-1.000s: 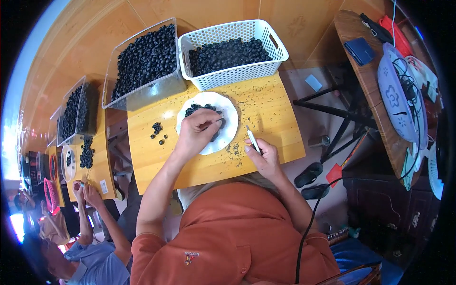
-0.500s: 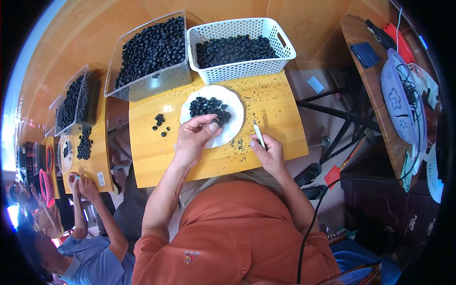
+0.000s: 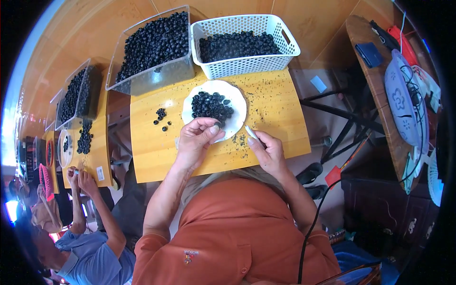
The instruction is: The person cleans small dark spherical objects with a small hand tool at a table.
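Note:
My left hand (image 3: pixel 194 142) pinches a small dark, round, bead-like ball (image 3: pixel 218 125) between thumb and fingertips, over the near edge of a white scalloped plate (image 3: pixel 241 102). On that plate lies a heap of similar dark balls (image 3: pixel 211 104). To the right, my right hand (image 3: pixel 268 152) is closed around a slim, white-handled small knife (image 3: pixel 251 132), its tip pointing up and left toward the plate. The knife's tip is apart from the held ball. Left of the plate, several loose dark balls (image 3: pixel 161 114) rest on the yellow wooden table (image 3: pixel 152 156).
Behind the plate stand a clear plastic bin (image 3: pixel 166 71) and a white perforated basket (image 3: pixel 247 65), both holding dark balls. Dark crumbs (image 3: pixel 242 141) litter the table's right half. At left, another person (image 3: pixel 95 251) works at a second table. A side table (image 3: pixel 363 80) holds a lilac basin (image 3: pixel 399 102).
My right hand has tipped the knife further left toward the plate. The left hand keeps its pinch on the ball with little movement. The whole view has shifted slightly.

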